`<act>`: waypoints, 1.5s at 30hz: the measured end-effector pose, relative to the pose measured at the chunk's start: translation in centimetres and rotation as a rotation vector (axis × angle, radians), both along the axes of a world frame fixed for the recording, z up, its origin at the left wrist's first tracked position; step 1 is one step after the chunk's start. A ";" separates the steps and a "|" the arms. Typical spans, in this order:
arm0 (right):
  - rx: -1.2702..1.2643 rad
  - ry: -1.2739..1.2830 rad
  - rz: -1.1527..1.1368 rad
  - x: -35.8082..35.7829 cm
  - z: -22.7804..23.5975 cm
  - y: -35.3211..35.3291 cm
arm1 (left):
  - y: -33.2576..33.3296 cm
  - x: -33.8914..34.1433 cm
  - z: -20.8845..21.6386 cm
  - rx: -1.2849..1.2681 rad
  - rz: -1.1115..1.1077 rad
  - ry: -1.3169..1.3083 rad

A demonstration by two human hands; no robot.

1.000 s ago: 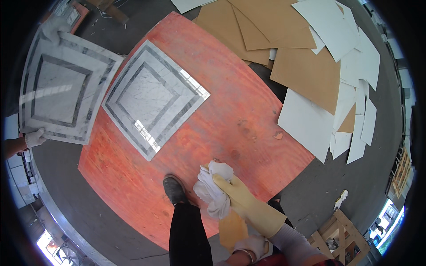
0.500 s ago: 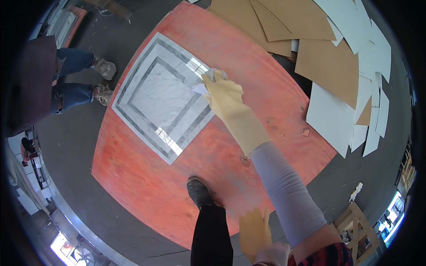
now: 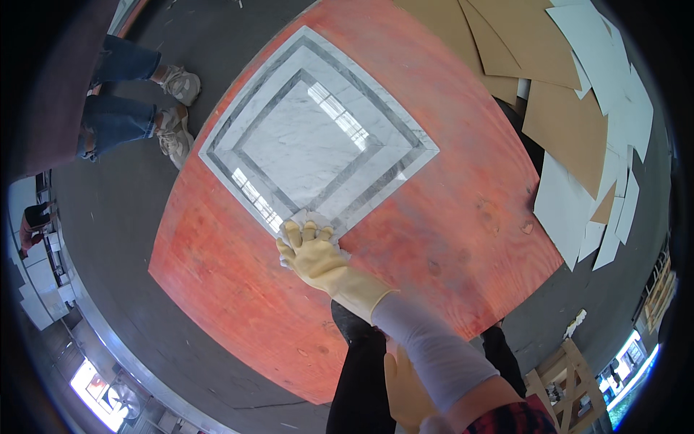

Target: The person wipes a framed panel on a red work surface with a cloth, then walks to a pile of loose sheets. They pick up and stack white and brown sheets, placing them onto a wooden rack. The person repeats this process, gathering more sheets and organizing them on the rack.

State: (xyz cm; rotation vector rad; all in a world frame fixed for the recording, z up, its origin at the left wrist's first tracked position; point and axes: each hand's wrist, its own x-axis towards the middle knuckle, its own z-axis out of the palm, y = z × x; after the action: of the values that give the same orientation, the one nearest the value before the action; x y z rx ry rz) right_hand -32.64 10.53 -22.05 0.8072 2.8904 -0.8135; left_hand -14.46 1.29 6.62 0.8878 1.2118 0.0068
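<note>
A square marble panel with grey inlaid bands lies on a red-painted board. At its near corner, my right hand, in a cream rubber glove, presses a crumpled white cloth against the surface. The gloved fingers are bent over the cloth, which shows around them. My left hand, gloved likewise, hangs low beside my leg with fingers stretched and nothing visible in it. My right forearm covers part of it.
The red board spreads beneath my right arm. Brown and white sheets are heaped at the right. A person's shoes stand close to the board's left edge. A wooden frame sits at the lower right.
My right hand has come with the cloth from the panel's right side to its near corner. My left hand is now more covered by the right forearm. The view has shifted.
</note>
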 end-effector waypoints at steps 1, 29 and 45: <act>-0.023 0.059 0.078 0.3 -0.1 1.1 | 0.2 -0.5 0.1 0.012 0.009 0.003; 0.201 0.178 0.320 -7.1 0.2 3.7 | -0.3 -11.5 0.4 0.229 0.250 0.060; 0.300 0.202 0.416 -18.8 -1.9 8.3 | -1.7 -14.5 0.1 0.190 0.362 0.154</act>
State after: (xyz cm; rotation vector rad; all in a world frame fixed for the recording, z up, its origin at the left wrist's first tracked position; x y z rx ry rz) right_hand -51.46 18.86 -23.92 0.1155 3.2328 -0.4466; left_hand -28.97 -0.38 6.75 0.8322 1.5222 0.3557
